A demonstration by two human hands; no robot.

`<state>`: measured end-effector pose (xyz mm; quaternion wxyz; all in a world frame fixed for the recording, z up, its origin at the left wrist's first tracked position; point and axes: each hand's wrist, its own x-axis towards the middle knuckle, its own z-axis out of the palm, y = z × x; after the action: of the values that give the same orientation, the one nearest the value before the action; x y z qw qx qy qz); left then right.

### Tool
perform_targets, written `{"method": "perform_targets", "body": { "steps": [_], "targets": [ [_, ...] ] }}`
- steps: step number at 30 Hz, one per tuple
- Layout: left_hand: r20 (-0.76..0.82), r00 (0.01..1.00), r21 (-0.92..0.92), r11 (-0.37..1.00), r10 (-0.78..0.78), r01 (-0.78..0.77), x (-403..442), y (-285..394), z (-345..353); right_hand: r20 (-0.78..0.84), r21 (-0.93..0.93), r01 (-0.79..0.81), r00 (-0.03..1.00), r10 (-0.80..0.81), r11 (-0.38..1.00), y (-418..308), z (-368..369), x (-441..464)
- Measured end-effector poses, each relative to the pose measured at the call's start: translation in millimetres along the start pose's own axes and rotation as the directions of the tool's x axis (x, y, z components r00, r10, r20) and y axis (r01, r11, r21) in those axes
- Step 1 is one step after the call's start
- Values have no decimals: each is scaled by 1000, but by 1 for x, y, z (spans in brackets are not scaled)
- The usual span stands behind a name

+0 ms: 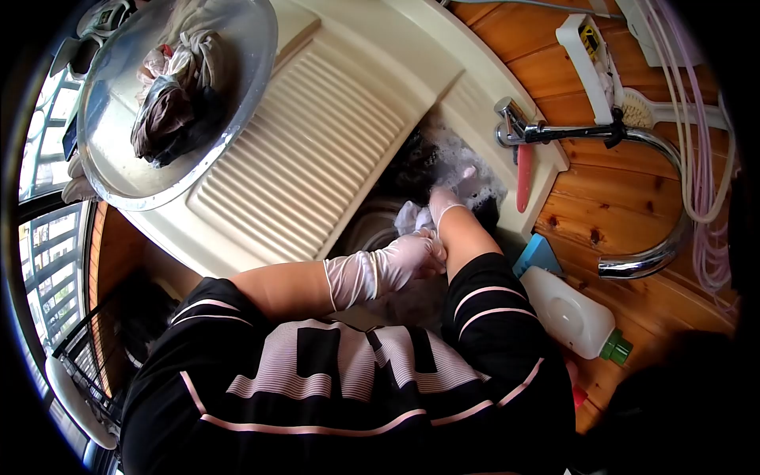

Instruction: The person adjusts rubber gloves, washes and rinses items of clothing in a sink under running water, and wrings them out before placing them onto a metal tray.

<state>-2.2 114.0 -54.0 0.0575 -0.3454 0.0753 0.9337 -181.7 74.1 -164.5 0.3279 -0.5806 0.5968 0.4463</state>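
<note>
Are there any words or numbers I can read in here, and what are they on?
No, none can be read for sure.
Black shirt: big striped shapes, maybe letters, but I can't tell which.
Yellow label in the white holder: dark marks, too small to read.
White bottle: no writing that I can see.

No wording is legible: bold block shapes [305, 360] across a black shirt [340, 451] form no readable word, while a yellow-and-black label [589, 39] on a white holder [571, 49] appears too small to decipher.
</note>
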Motion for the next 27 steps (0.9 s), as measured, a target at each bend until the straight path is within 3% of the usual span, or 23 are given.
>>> {"method": "perform_targets", "body": {
  "steps": [3,6,9,10,11,12,13,15,16,19,20,23,24,25,27],
  "targets": [
    [37,999,-138,990,16,-11,-5,2,3,-29,-7,0,1000,0,1000,1,-10,-1],
    [49,999,-131,991,24,-17,-10,7,8,-69,-7,3,998,-3,1000,0,-17,-4],
    [139,990,46,998,34,-41,-3,1,-7,-310,4,89,947,-83,996,6,-38,-21],
    [97,994,187,980,48,-66,-14,9,-7,-389,490,-1,895,220,872,10,-36,-28],
    [37,995,149,984,92,-97,-19,15,-11,-476,597,116,848,234,793,12,-43,-67],
    [-23,990,114,984,136,-133,-25,22,-16,-655,677,473,736,169,564,39,-4,-41],
    [-83,980,85,981,179,-172,-31,30,-19,-566,800,420,766,306,429,37,-6,-79],
    [-45,939,141,932,342,-333,-42,50,-32,-654,756,535,596,467,377,44,26,-92],
    [-141,903,126,912,406,-390,-51,56,-33,-603,772,607,604,520,190,38,36,-97],
    [-233,831,313,848,505,-427,-70,69,-30,-616,775,556,557,557,300,-4,52,-119],
    [-224,824,353,832,520,-428,-72,67,-28,-770,623,291,395,501,726,-20,61,-121],
    [-172,828,507,768,534,-390,-78,57,-28,-594,686,-30,554,584,727,-61,82,-125],
    [-140,842,578,734,521,-357,-83,53,-30,-629,723,250,624,464,644,-46,89,-118],
    [-109,859,646,693,499,-321,-86,49,-33,-656,750,483,633,412,452,-39,93,-118],
    [-55,869,654,676,492,-341,-86,45,-43,-516,832,552,728,451,60,-25,100,-132]
  ]
}}
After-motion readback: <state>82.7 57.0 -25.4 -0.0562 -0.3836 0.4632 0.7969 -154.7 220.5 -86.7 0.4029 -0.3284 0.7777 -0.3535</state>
